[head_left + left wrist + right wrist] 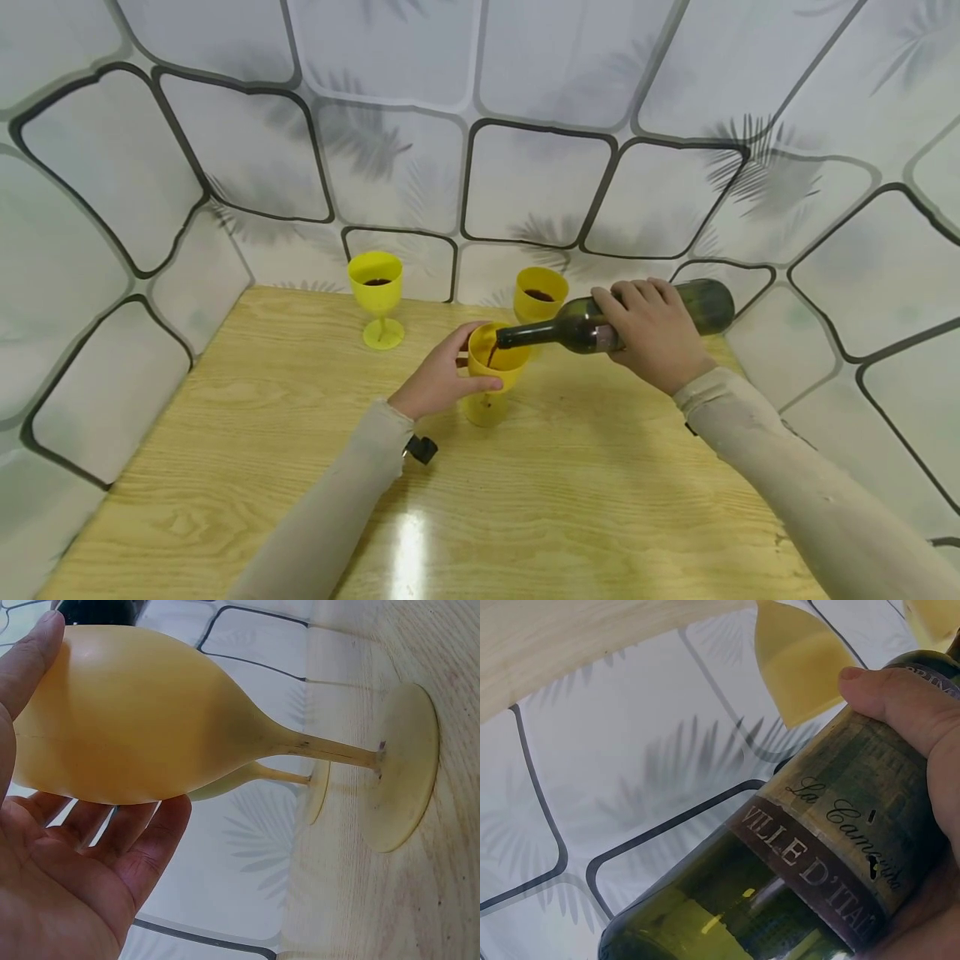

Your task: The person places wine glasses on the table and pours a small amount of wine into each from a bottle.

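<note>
My left hand (438,379) holds a yellow plastic goblet (504,375) by its bowl, with the thumb on the near side and the fingers behind. In the left wrist view the stem and round foot of this goblet (150,712) show, the foot down at the wooden tabletop. My right hand (652,333) grips a dark green wine bottle (577,325) round its labelled body. The bottle lies nearly level, its mouth just over the goblet's rim, and a thin dark stream runs into the bowl. The printed label of the bottle (840,802) shows in the right wrist view.
Two more yellow goblets with dark liquid stand near the back: one goblet (377,287) at left, another goblet (540,304) just behind the held one, partly hidden by the bottle. The wooden table (300,483) meets patterned walls (405,167) at the back and sides.
</note>
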`<state>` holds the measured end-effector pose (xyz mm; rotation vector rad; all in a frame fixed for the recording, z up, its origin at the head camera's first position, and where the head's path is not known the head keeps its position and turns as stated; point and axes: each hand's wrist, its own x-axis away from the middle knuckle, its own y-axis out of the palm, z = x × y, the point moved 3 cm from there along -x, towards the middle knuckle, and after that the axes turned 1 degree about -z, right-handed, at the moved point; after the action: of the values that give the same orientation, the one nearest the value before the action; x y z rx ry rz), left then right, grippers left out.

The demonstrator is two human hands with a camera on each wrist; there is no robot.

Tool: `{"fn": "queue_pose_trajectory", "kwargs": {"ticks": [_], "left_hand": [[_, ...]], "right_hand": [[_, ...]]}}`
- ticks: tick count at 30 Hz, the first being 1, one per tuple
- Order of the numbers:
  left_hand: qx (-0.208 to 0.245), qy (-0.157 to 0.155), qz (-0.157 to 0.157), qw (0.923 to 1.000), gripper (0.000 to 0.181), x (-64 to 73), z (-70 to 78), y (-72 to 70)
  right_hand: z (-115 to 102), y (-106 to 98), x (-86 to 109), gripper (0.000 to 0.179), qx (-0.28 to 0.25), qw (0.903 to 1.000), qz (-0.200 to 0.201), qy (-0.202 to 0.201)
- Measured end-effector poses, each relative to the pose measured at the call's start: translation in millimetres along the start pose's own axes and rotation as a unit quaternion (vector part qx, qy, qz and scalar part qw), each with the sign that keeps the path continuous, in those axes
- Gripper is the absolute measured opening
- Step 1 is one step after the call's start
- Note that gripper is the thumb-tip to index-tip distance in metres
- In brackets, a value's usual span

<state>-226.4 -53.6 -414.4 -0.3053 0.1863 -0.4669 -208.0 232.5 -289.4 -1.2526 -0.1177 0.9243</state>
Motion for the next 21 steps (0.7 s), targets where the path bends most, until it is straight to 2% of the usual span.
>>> {"fn": "queue_pose_trajectory", "kwargs": {"ticks": [12,21], "left_hand": [[0.004,0.008,-0.001,1.0,0.086,-0.7,-0.7,-2.1],[0.012,0.007,-0.003,0.9999,0.086,-0.2,-1.8,-0.5]], "right_hand": [[1.1,-1.6,-2.4,0.068,0.002,1.0,0.007,0.001],[0.9,0.3,-2.0,0.07,0.008,1.0,-0.002,0.001]]}}
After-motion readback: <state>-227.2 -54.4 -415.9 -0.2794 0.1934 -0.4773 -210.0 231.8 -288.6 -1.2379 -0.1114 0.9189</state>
